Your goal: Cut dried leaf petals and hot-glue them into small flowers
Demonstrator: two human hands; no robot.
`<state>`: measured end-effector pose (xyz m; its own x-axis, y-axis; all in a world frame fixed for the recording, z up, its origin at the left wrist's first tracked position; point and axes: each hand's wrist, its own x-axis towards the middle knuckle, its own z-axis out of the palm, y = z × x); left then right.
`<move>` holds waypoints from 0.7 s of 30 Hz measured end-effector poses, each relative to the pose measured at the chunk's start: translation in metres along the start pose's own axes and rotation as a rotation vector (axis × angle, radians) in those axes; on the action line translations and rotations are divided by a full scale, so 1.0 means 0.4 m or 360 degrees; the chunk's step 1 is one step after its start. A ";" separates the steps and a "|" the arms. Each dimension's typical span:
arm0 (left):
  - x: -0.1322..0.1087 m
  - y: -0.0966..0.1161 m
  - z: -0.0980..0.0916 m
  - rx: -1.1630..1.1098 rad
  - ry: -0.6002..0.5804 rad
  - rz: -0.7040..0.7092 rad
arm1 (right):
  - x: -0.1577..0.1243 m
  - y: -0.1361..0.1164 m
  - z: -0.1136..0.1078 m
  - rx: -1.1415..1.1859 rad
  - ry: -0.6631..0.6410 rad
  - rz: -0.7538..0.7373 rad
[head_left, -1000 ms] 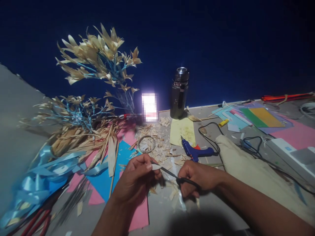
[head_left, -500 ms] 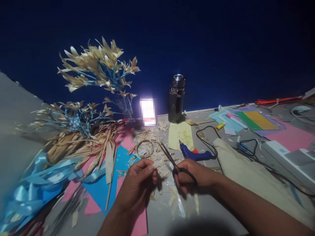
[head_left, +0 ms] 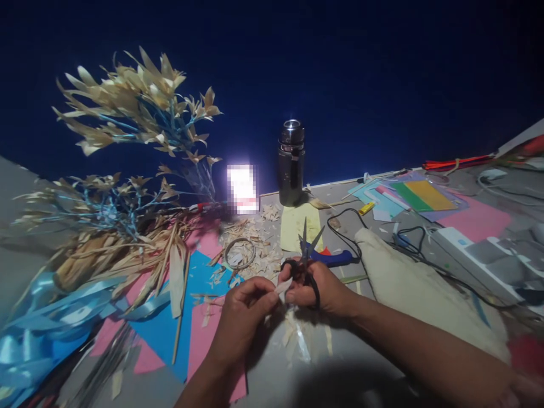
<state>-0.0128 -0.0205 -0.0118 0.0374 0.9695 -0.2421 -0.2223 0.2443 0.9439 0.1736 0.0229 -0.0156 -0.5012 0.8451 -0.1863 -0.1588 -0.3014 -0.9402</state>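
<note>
Between my two hands is a small pale petal-shaped piece of dried husk (head_left: 284, 287). My left hand (head_left: 250, 306) pinches it from the left with thumb and fingertips. My right hand (head_left: 318, 289) has a pair of dark scissors (head_left: 312, 245) hooked on its fingers, the blades apart and pointing away from me. Its thumb and a fingertip also touch the husk piece. Just beyond, a blue hot glue gun (head_left: 335, 259) lies partly hidden by the scissors and hand. A roll of tape or ring (head_left: 239, 253) rests among husk scraps (head_left: 266, 252).
Husk flowers on blue stems (head_left: 140, 113) stand at the left, above dried husks (head_left: 123, 255) and blue ribbon (head_left: 63, 311). A dark thermos (head_left: 292, 164) stands behind a yellow sheet (head_left: 293, 224). A cream cloth (head_left: 408, 289), cables and a power strip (head_left: 476, 255) lie right.
My right hand has turned the scissors upward and come to my left hand, so both now touch the husk piece. The view has shifted slightly right.
</note>
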 end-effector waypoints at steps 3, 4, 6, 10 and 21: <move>0.003 -0.016 0.011 0.0121 -0.0040 0.0017 | -0.003 -0.004 0.008 -0.0003 0.0076 -0.0004; 0.003 -0.019 0.014 0.0113 -0.0050 0.0016 | -0.004 -0.007 0.011 -0.0017 0.0105 -0.0005; 0.003 -0.022 0.018 0.0070 -0.0057 0.0015 | -0.008 -0.013 0.015 -0.0047 0.0146 -0.0017; 0.001 -0.025 0.023 0.0034 -0.0043 -0.0008 | -0.012 -0.014 0.018 -0.0066 0.0141 -0.0012; 0.004 -0.037 0.027 -0.0505 -0.0508 -0.0257 | -0.005 -0.003 0.019 0.0596 -0.0054 0.0084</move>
<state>0.0012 -0.0221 -0.0237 0.3825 0.8889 -0.2520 -0.4734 0.4228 0.7728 0.1685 0.0183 -0.0121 -0.5439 0.8108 -0.2161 -0.4290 -0.4901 -0.7588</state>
